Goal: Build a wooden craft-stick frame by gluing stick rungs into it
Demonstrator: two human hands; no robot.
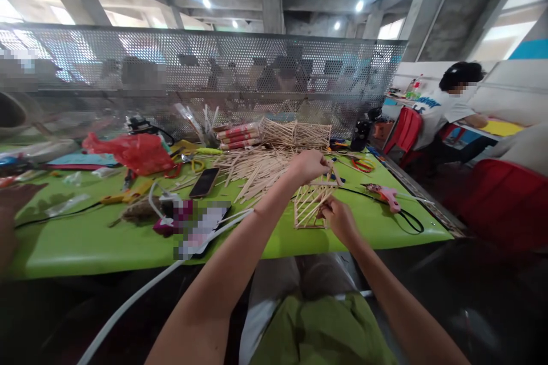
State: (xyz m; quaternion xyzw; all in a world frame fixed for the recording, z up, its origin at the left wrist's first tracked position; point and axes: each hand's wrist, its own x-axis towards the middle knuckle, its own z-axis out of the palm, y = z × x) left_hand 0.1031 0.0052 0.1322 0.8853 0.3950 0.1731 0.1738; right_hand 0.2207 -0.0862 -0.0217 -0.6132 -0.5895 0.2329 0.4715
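Observation:
A small open frame of thin wooden sticks (pixel 305 208) stands on the green table in front of me. My left hand (pixel 311 166) reaches over its top, fingers pinched at the upper far corner; whether a loose stick is between them is too small to tell. Lower down, my right hand (pixel 339 218) grips the frame's right side between thumb and fingers. Behind my left forearm lies a heap of loose wooden sticks (pixel 252 168). A pink glue gun (pixel 387 197) rests to the right of the frame.
Finished-looking stick lattices (pixel 295 134) and red-wrapped stick bundles (pixel 237 136) sit at the back by the perforated metal screen (pixel 240 63). Left are a red plastic bag (pixel 131 151), phones (pixel 204 182) and a white cable (pixel 141 296). Another person's hand (pixel 19 199) is at far left.

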